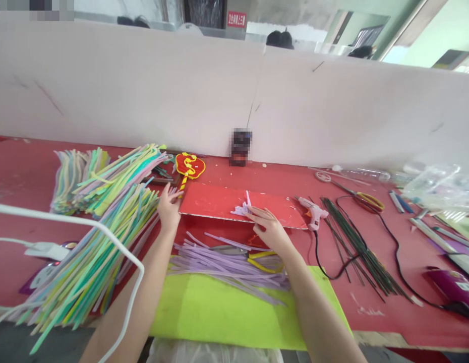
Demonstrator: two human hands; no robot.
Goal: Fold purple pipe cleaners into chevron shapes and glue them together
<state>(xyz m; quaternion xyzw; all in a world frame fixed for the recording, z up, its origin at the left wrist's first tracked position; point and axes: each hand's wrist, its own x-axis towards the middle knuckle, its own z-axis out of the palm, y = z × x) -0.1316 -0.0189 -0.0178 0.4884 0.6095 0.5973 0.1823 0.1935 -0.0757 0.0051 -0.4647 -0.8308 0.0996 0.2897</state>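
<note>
A red board (214, 200) lies raised at its near edge in front of me. My left hand (169, 210) is at its left end, fingers apart, close to the handle of a red and yellow fan-shaped ornament (189, 166). Over the board's middle reaches my right hand (270, 228), fingers stretched out, their tips at a small pile of cut lilac pieces (241, 208). Nearer to me, several lilac pipe cleaners (215, 264) lie across a lime-green sheet (219, 312). Pliers with yellow handles (267, 262) rest among them.
Bundles of pastel pipe cleaners (102, 242) cover the left side. A white cable (119, 247) crosses the front left. On the right lie a pink glue gun (313, 213) with a black cord, dark green stems (361, 252) and scissors (370, 201). A white partition (162, 91) stands behind.
</note>
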